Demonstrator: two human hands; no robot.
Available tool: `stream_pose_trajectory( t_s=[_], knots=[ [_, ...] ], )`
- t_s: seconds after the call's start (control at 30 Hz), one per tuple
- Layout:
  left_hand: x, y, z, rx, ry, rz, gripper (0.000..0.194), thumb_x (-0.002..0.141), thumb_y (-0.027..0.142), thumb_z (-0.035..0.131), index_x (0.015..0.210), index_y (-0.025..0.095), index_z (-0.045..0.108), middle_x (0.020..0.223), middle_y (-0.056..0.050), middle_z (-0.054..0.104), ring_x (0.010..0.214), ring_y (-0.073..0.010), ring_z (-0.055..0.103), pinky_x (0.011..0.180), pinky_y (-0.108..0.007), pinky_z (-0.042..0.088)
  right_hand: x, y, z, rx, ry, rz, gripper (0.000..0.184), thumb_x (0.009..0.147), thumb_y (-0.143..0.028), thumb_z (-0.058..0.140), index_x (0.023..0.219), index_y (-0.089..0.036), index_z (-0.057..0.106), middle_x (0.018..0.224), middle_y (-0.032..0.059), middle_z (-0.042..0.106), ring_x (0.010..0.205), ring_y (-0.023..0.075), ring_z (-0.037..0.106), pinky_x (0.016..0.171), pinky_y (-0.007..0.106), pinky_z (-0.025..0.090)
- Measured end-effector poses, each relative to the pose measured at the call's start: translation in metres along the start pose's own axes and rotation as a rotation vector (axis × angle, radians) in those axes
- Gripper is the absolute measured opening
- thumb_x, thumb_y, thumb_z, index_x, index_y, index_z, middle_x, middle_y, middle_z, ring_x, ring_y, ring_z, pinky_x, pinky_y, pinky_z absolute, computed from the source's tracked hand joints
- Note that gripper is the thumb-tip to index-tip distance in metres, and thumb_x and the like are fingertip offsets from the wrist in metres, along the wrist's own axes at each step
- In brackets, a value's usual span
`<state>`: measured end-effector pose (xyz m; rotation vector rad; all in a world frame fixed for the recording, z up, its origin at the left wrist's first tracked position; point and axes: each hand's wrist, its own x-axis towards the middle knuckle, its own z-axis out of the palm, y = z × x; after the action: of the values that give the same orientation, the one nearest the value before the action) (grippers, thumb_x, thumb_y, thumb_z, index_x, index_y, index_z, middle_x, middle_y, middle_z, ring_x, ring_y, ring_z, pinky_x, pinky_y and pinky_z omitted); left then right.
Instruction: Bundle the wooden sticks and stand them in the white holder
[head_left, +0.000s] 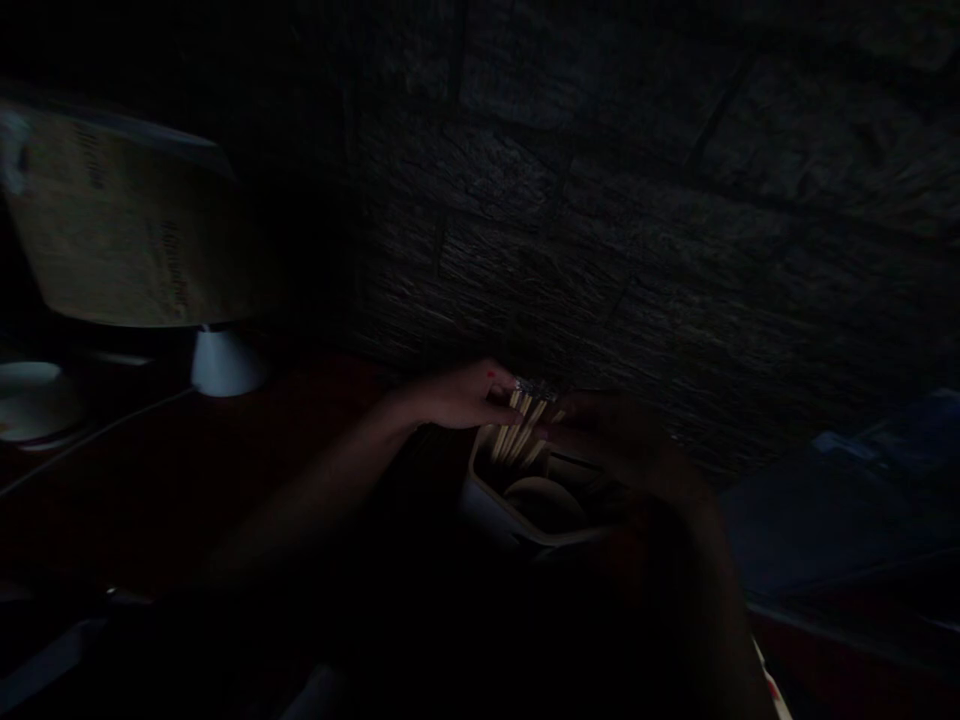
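While pale sticks (513,437) were pinched by left hand (466,397), likely to stay bunched in container (491,507), finger state of right hand (611,440) couldn't be told.

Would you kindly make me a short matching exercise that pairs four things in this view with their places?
1. Pale sticks
2. Container
3. White cone-shaped object
4. Block-patterned wall

A. Beneath the printed beige shade on the left
B. Across the upper right of the view
C. Upright but leaning, between the left hand and right hand
D. Around the lower ends of the sticks

Right pairs: 1-C, 2-D, 3-A, 4-B
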<state>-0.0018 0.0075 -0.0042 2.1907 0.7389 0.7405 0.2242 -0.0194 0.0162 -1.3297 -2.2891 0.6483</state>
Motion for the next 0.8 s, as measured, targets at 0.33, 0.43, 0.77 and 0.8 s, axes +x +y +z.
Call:
stream_pose_trajectory(
  t_s=[0.33, 0.43, 0.77, 0.8],
  knots=[
    [-0.0024, -0.0038, -0.0054, -0.037, -0.019, -0.054, 0.014, 0.079, 0.023, 0.063, 0.084, 0.011, 0.069, 0.077, -0.003, 0.069, 0.070, -0.0128, 0.060, 0.061, -0.022, 0.041, -0.0007, 0.0020, 0.0004, 0.119, -0.041, -0.014, 0.035, 0.082, -0.044, 0.063, 0.105, -0.020, 0.072, 0.097, 0.0042, 0.075, 0.085, 0.0228, 0.068, 0.068, 0.028, 0.049],
    [-0.0035, -0.0051, -0.0073, -0.042, -0.012, -0.091, 0.012, 0.076, 0.022, 0.066, 0.080, 0.011, 0.069, 0.074, -0.002, 0.069, 0.066, -0.0116, 0.059, 0.058, -0.021, 0.040, 0.0000, 0.0011, -0.0004, 0.076, -0.045, -0.031, 0.033, 0.083, -0.045, 0.061, 0.098, -0.019, 0.074, 0.092, 0.0036, 0.075, 0.083, 0.0226, 0.068, 0.067, 0.029, 0.049],
    [-0.0024, -0.0019, -0.0062, -0.112, -0.017, -0.095, 0.007, 0.073, 0.019, 0.067, 0.076, 0.014, 0.072, 0.068, 0.001, 0.069, 0.062, -0.0116, 0.059, 0.057, -0.020, 0.041, 0.0025, -0.0059, 0.0025, 0.035, -0.031, -0.034, 0.030, 0.086, -0.043, 0.059, 0.099, -0.019, 0.073, 0.088, 0.0026, 0.074, 0.079, 0.0205, 0.067, 0.065, 0.026, 0.045],
    [-0.0024, -0.0020, -0.0057, -0.109, 0.018, -0.090, 0.005, 0.072, 0.019, 0.068, 0.073, 0.015, 0.072, 0.066, 0.001, 0.069, 0.061, -0.0116, 0.059, 0.057, -0.020, 0.041, 0.0033, -0.0076, 0.0039, 0.019, -0.024, -0.033, 0.029, 0.086, -0.042, 0.059, 0.096, -0.019, 0.074, 0.085, 0.0024, 0.074, 0.077, 0.0198, 0.066, 0.064, 0.026, 0.044]
  ],
)
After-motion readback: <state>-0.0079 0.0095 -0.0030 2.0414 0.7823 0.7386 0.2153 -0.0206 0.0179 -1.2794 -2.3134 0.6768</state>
